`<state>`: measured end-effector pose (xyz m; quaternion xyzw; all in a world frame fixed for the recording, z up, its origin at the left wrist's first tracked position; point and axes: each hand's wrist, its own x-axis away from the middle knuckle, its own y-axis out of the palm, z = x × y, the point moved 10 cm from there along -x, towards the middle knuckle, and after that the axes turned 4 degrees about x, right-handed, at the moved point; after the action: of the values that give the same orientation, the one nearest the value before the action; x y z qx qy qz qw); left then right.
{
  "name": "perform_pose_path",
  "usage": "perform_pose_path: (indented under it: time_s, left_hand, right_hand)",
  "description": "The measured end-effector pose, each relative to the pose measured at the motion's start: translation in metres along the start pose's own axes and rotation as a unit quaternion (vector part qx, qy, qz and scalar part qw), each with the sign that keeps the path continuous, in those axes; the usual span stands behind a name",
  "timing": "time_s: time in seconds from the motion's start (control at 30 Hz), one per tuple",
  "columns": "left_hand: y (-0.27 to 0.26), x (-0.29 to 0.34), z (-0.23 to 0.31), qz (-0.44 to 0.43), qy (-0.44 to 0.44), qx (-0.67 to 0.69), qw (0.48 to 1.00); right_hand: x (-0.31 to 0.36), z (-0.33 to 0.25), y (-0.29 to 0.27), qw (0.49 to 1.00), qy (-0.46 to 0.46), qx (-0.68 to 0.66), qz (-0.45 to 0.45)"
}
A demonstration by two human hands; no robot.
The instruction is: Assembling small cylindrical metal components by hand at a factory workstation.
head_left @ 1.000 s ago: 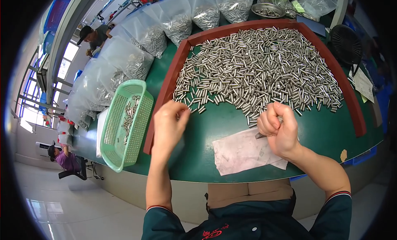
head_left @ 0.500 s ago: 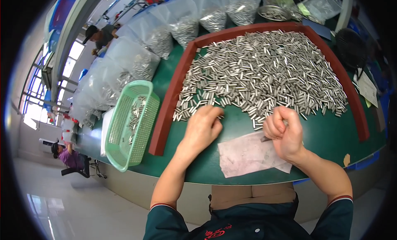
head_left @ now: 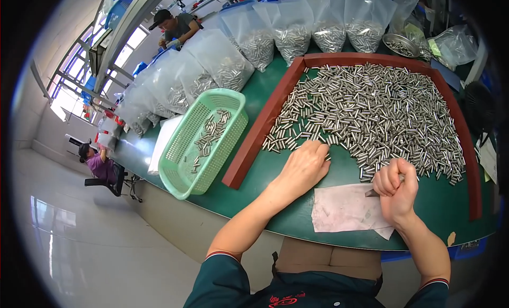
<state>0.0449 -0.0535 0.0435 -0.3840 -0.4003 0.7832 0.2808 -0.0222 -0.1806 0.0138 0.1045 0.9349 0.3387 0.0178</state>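
A broad pile of short, shiny metal pins point(head_left: 371, 106) lies on the green tabletop. My left hand point(head_left: 304, 167) rests at the pile's near edge with its fingers curled down. A pin shows beside its fingertips, but what lies under them is hidden. My right hand point(head_left: 396, 190) is closed in a fist, thumb side up, near the pile's front right. From that fist pokes a small dark pointed piece point(head_left: 372, 193); the rest of it is covered by the fingers. Partly beneath the right hand lies a stained pale pink cloth point(head_left: 342, 210).
A dark red frame point(head_left: 258, 133) borders the pile on the left, back and right. Left of it stands a green plastic basket point(head_left: 174, 173) with some pins inside. Clear bags of pins point(head_left: 230, 72) line the back. Two other people sit farther off at the left.
The view has swung left, so everything appears shifted to the right. Both hands keep nearly the same places beside the pile, and the right fist still holds the dark piece.
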Motion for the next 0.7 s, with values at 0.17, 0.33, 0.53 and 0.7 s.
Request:
perform_pose_path:
  time_s: [0.17,0.33,0.53,0.7]
  left_hand:
    - [0.008,0.000,0.003,-0.028,0.010,-0.064,0.998]
    - [0.024,-0.011,0.013,-0.081,0.043,-0.164,0.982]
    - [0.015,-0.015,0.010,-0.034,0.011,0.063,0.997]
    - [0.020,-0.010,0.005,-0.013,-0.021,0.266,0.964]
  right_hand:
    - [0.001,0.001,-0.002,1.000,-0.003,0.002,-0.002]
    - [0.001,0.001,-0.004,1.000,0.004,0.001,0.000]
    - [-0.005,-0.001,-0.002,1.000,-0.005,-0.003,-0.018]
    - [-0.004,-0.001,-0.004,1.000,-0.007,-0.010,-0.013]
